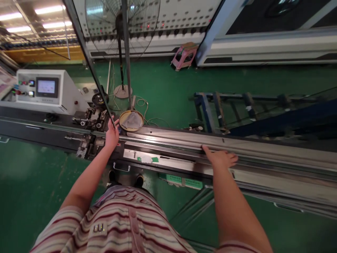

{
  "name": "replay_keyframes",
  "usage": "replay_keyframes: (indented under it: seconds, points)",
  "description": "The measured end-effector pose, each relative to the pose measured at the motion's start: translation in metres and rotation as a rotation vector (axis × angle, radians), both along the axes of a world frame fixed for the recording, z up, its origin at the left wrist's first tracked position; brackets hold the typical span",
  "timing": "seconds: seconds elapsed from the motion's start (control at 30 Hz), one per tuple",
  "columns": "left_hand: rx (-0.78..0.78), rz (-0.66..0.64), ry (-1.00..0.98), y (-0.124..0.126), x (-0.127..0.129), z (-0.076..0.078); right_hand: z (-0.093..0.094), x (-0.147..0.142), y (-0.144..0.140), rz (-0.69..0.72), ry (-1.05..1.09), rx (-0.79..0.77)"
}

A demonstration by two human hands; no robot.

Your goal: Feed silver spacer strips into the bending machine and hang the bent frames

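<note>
My left hand (112, 136) is at the left of the long metal rail bed (184, 138), by the lower end of a long dark bar (91, 63) that slants up out of view. Its fingers point away from me, parted, and the bar crosses in front of them; I cannot tell whether they touch it. My right hand (221, 159) is spread over the bed farther right, thumb out toward a thin strip (163, 143) lying lengthwise along the rails. Nothing shows in its grasp. A round tray (140, 125) with a grey cloth (132, 120) sits just beyond my left hand.
Left of the rails are a clamp-and-roller mechanism (96, 117) and a white control box (39, 95) with a lit screen. Behind stand a large fan (119, 23), a pink stool (184, 56) and a blue metal frame (206, 110). Loose cables (143, 102) lie on the green floor.
</note>
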State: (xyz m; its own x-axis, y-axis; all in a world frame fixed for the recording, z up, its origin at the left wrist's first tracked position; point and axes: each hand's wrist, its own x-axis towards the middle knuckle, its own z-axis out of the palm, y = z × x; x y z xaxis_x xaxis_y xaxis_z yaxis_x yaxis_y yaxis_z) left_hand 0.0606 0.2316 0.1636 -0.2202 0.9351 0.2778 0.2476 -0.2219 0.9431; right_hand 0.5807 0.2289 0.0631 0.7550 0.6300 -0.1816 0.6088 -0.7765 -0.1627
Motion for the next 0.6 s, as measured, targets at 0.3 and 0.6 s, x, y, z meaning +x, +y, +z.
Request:
replay_keyframes:
  seconds: [0.3,0.6]
  points:
    - [0.018,0.033,0.137,0.011,-0.155,-0.003,0.001,-0.152,0.009,0.138,0.022,-0.107]
    - [0.032,0.108,0.141,0.012,-0.305,-0.004,0.007,-0.317,0.013,0.111,0.065,-0.081]
